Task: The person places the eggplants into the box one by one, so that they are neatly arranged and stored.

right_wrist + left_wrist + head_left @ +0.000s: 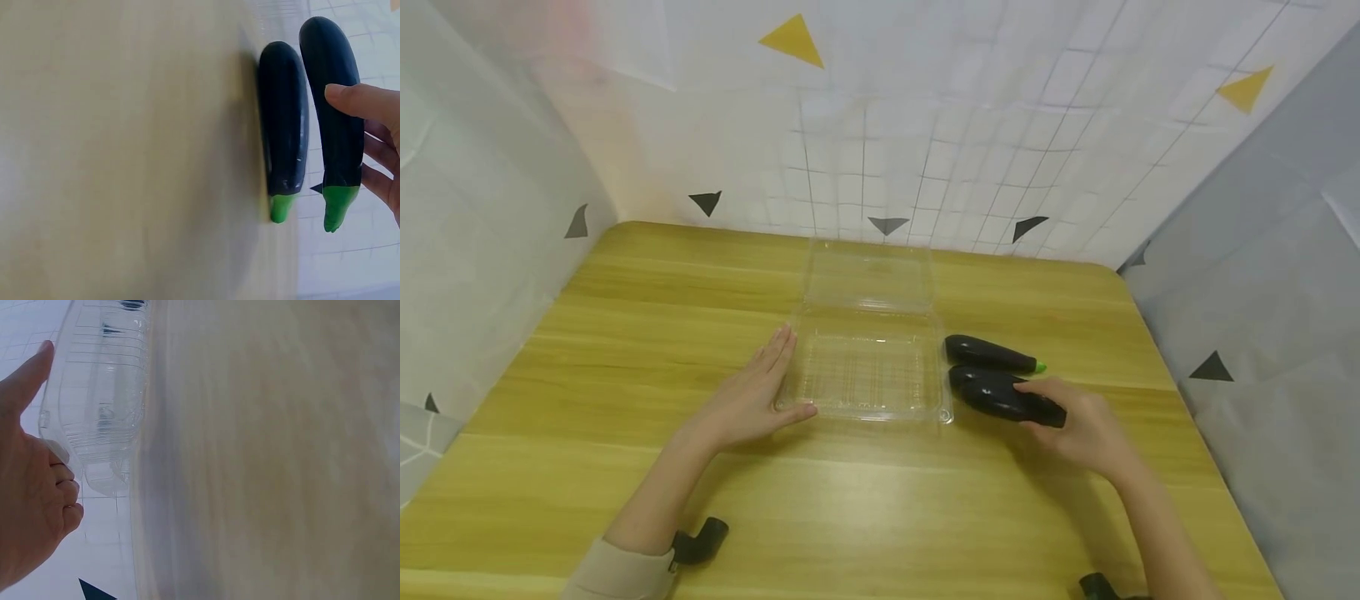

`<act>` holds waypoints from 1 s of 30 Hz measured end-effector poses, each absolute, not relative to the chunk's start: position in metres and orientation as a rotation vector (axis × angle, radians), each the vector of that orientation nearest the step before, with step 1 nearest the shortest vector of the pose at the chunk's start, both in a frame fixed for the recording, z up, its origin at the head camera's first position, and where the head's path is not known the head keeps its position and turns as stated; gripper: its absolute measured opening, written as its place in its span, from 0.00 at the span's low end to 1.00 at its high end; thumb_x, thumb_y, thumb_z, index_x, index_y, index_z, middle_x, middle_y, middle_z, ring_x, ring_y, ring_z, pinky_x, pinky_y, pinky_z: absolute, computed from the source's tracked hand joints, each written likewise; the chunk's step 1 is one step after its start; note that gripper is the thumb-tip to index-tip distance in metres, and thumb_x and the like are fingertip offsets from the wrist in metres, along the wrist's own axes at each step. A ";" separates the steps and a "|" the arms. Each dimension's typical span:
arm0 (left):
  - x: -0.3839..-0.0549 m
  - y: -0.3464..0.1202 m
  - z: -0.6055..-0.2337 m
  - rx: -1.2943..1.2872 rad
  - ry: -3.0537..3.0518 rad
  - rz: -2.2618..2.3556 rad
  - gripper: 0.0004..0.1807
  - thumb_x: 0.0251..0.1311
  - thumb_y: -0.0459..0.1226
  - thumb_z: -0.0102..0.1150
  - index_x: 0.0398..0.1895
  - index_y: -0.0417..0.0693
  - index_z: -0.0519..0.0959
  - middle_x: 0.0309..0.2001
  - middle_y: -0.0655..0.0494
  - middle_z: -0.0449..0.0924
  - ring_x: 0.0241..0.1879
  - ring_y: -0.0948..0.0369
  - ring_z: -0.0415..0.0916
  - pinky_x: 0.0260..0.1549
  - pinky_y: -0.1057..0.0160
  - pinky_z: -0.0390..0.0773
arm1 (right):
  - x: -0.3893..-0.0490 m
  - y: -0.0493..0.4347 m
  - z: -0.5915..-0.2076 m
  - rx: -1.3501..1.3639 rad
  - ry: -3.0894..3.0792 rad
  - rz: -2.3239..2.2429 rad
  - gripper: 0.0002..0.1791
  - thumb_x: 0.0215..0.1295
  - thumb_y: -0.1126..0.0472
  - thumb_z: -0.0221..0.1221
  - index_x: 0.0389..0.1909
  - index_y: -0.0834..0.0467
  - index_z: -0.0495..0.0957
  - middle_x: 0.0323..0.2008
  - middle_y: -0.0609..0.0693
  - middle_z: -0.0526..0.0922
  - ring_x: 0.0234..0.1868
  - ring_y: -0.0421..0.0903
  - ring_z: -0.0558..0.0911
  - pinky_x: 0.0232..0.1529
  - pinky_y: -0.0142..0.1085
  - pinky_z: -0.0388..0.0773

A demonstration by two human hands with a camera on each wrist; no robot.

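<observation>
A clear plastic clamshell box (pixel 867 414) lies unfolded on the table, its lid (pixel 868 275) tipped back toward the wall. Along its left side rests my left hand (pixel 748 398), fingers straight, thumb at the front left corner. The left wrist view shows this hand (pixel 31 481) against the box's rim (pixel 53 406). To the right of the box, my right hand (pixel 1078 425) grips a dark eggplant (pixel 1000 398) with a green stem, raised off the table in the right wrist view. Beneath it another eggplant shows partly, and one more eggplant (pixel 988 353) lies just behind.
The wooden table (pixel 865 508) ends at a white patterned sheet (pixel 865 150) at the back. Grey sheets (pixel 1285 333) hang at the sides. Black mount pieces (pixel 700 542) stick out by the wrists.
</observation>
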State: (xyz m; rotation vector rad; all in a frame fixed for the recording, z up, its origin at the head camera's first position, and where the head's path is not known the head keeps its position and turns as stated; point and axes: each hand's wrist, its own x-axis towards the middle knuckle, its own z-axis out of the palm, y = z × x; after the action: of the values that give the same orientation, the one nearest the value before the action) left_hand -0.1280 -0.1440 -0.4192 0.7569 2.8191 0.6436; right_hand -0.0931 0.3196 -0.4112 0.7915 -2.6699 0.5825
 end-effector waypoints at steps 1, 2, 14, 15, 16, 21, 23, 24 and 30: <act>-0.128 -0.144 -0.419 0.755 2.818 0.638 0.59 0.58 0.67 0.51 0.76 0.42 0.32 0.77 0.47 0.26 0.75 0.53 0.27 0.70 0.48 0.44 | -0.093 0.319 -0.410 0.786 -2.668 0.581 0.30 0.37 0.65 0.77 0.48 0.56 0.82 0.44 0.53 0.85 0.43 0.54 0.84 0.37 0.47 0.82; -0.127 -0.144 -0.419 0.750 2.815 0.638 0.59 0.58 0.66 0.51 0.76 0.42 0.32 0.77 0.47 0.26 0.75 0.53 0.27 0.70 0.48 0.44 | -0.094 0.319 -0.408 0.778 -2.667 0.581 0.30 0.37 0.64 0.77 0.48 0.56 0.82 0.44 0.53 0.85 0.43 0.54 0.84 0.37 0.46 0.82; -0.127 -0.145 -0.420 0.749 2.828 0.636 0.59 0.58 0.70 0.46 0.76 0.43 0.33 0.77 0.48 0.26 0.75 0.53 0.28 0.70 0.47 0.46 | -0.110 0.302 -0.379 0.787 -2.609 0.555 0.30 0.39 0.63 0.76 0.49 0.56 0.82 0.43 0.51 0.85 0.39 0.51 0.85 0.32 0.45 0.82; -0.127 -0.145 -0.421 0.746 2.829 0.633 0.59 0.58 0.69 0.46 0.76 0.43 0.33 0.77 0.48 0.26 0.75 0.54 0.27 0.70 0.48 0.46 | -0.111 0.301 -0.377 0.785 -2.609 0.552 0.29 0.39 0.62 0.76 0.49 0.56 0.82 0.43 0.51 0.85 0.40 0.51 0.85 0.33 0.45 0.82; -0.127 -0.145 -0.421 0.745 2.831 0.633 0.59 0.58 0.68 0.47 0.76 0.43 0.33 0.77 0.48 0.26 0.75 0.54 0.27 0.70 0.48 0.46 | -0.112 0.300 -0.375 0.782 -2.612 0.550 0.29 0.40 0.62 0.76 0.49 0.55 0.82 0.43 0.51 0.85 0.39 0.51 0.85 0.32 0.45 0.82; -0.127 -0.143 -0.421 0.739 2.833 0.632 0.58 0.59 0.65 0.51 0.76 0.43 0.33 0.77 0.48 0.26 0.75 0.54 0.27 0.70 0.47 0.46 | -0.117 0.292 -0.369 0.771 -2.618 0.567 0.28 0.42 0.60 0.75 0.49 0.54 0.82 0.43 0.50 0.85 0.41 0.50 0.84 0.34 0.46 0.82; -0.127 -0.143 -0.421 0.743 2.833 0.634 0.58 0.59 0.66 0.50 0.76 0.42 0.33 0.77 0.48 0.26 0.75 0.54 0.27 0.70 0.48 0.45 | -0.119 0.288 -0.367 0.781 -2.610 0.582 0.28 0.42 0.61 0.75 0.49 0.54 0.82 0.43 0.50 0.85 0.41 0.50 0.84 0.35 0.46 0.82; -0.127 -0.143 -0.420 0.744 2.832 0.632 0.59 0.59 0.67 0.50 0.76 0.43 0.33 0.77 0.48 0.26 0.75 0.54 0.27 0.70 0.47 0.45 | -0.119 0.287 -0.366 0.782 -2.604 0.581 0.28 0.43 0.60 0.75 0.50 0.54 0.82 0.43 0.50 0.85 0.40 0.50 0.84 0.35 0.45 0.82; -0.127 -0.143 -0.420 0.747 2.829 0.623 0.60 0.57 0.71 0.44 0.76 0.44 0.31 0.77 0.48 0.25 0.75 0.55 0.25 0.70 0.49 0.44 | -0.127 0.276 -0.361 0.829 -2.551 0.567 0.29 0.41 0.60 0.75 0.50 0.54 0.82 0.43 0.51 0.85 0.40 0.50 0.84 0.32 0.44 0.82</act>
State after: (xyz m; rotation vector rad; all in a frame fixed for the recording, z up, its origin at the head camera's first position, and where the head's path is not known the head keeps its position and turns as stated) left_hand -0.1270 -0.1435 -0.4196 0.7468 2.8291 0.6233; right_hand -0.1266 0.2763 -0.3615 0.8294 -2.5512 0.5667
